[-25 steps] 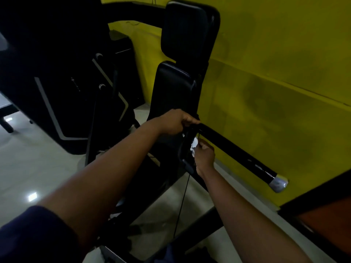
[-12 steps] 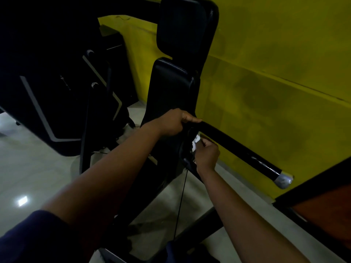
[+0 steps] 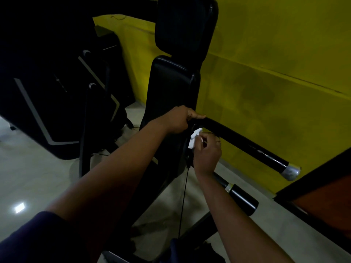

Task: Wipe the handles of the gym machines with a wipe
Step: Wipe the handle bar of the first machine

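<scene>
The left hand [image 3: 178,121] grips the black handle [image 3: 245,143]; the right hand [image 3: 207,150] pinches a white wipe [image 3: 194,138] at its base. Wiping only there could leave the long grip uncleaned.

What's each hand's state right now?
Left hand: closed, gripping the black handle at its inner end.
Right hand: closed, pinching the white wipe.

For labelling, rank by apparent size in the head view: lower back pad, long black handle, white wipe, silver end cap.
1. lower back pad
2. long black handle
3. silver end cap, white wipe: alike, unranked; right hand hides some wipe
</scene>
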Demonstrator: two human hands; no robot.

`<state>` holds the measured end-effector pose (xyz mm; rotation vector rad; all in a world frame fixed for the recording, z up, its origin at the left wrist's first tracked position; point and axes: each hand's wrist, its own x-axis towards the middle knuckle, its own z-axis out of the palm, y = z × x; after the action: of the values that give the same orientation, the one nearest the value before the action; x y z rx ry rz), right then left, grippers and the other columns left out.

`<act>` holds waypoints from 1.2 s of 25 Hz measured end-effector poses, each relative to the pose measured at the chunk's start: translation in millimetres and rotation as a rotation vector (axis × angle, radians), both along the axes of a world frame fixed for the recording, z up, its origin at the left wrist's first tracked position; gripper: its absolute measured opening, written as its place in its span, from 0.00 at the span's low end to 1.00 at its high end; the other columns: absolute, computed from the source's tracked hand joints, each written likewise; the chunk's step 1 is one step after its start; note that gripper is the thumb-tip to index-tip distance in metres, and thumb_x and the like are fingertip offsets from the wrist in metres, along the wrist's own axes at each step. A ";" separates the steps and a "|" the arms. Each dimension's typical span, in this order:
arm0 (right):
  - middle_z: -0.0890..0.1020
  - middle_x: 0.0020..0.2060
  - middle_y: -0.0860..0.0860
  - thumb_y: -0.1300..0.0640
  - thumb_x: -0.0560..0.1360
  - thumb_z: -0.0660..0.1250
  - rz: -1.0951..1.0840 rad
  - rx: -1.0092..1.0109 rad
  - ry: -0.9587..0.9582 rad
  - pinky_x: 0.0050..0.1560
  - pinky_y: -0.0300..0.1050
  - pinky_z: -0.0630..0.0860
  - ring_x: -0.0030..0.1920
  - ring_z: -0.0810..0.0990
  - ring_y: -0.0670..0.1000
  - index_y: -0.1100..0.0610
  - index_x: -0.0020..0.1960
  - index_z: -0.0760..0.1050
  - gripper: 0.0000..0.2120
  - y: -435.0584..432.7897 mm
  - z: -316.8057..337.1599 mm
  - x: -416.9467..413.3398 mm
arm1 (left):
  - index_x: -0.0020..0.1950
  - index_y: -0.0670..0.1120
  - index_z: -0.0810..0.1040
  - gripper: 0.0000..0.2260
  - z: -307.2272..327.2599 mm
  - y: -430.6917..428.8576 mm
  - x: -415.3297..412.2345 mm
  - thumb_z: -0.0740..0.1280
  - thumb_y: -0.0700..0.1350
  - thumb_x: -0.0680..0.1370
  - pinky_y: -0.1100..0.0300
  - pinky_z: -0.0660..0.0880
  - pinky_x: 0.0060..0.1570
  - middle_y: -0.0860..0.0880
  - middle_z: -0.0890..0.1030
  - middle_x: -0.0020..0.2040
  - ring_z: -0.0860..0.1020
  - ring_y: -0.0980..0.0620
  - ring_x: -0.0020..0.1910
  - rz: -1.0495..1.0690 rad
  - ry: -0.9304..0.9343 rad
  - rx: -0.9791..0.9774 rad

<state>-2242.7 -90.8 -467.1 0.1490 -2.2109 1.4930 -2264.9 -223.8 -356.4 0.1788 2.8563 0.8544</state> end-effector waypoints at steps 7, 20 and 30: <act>0.79 0.45 0.57 0.67 0.74 0.65 0.342 0.792 0.405 0.39 0.50 0.77 0.45 0.78 0.59 0.62 0.51 0.78 0.07 29.4 -45.2 -4.6 | 0.70 0.49 0.73 0.33 1.2 0.5 0.5 0.57 0.24 0.70 0.51 0.69 0.67 0.42 0.75 0.68 0.72 0.45 0.68 -0.007 0.024 -0.003; 0.81 0.35 0.55 0.63 0.70 0.61 0.627 1.823 0.719 0.43 0.47 0.76 0.40 0.79 0.56 0.56 0.39 0.80 0.09 -6.5 2.0 -23.2 | 0.71 0.50 0.73 0.29 5.8 2.4 0.9 0.57 0.27 0.74 0.69 0.67 0.58 0.45 0.71 0.71 0.70 0.49 0.69 -0.016 -0.001 0.013; 0.78 0.59 0.56 0.57 0.82 0.52 0.508 1.967 0.210 0.55 0.50 0.67 0.59 0.75 0.56 0.56 0.62 0.75 0.16 -47.3 53.8 -27.0 | 0.68 0.51 0.75 0.24 6.2 -0.4 -7.8 0.64 0.31 0.77 0.61 0.67 0.65 0.47 0.73 0.70 0.71 0.49 0.68 -0.014 -0.010 -0.009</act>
<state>-2269.7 -138.0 -413.3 1.3480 -2.5694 -1.0240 -2272.7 -224.2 -350.2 0.1928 2.8453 0.8376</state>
